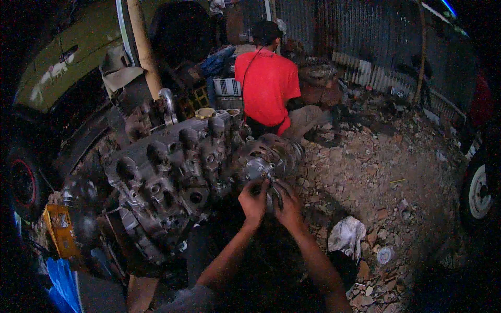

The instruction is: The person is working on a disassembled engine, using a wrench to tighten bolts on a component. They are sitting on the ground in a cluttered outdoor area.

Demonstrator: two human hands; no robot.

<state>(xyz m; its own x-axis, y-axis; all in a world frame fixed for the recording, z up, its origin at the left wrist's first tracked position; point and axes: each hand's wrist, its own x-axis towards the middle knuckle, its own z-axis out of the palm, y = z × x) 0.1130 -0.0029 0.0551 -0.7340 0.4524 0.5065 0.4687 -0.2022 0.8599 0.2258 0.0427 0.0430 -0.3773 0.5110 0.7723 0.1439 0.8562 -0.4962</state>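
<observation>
A large grease-darkened engine block [172, 156] lies tilted in front of me, with several round ports along its top and side. At its right end sits a round, silvery metal housing [258, 168] beside a dark ribbed, rounded part [284, 148]. Just below that housing, my left hand [252, 202] and my right hand [287, 202] are close together, fingers bent inward. Between them shows a small greyish metal piece [271, 197], its exact kind too dark to make out. My right fingers close on it; what my left fingers pinch is mostly hidden.
Beyond the engine a person in a red shirt [267, 86] sits facing away. A yellow crate [60, 229] stands at left, near a vehicle wheel [23, 180]. Rubble covers the ground [360, 172] at right, with a whitish cloth [347, 235] and another wheel [477, 190].
</observation>
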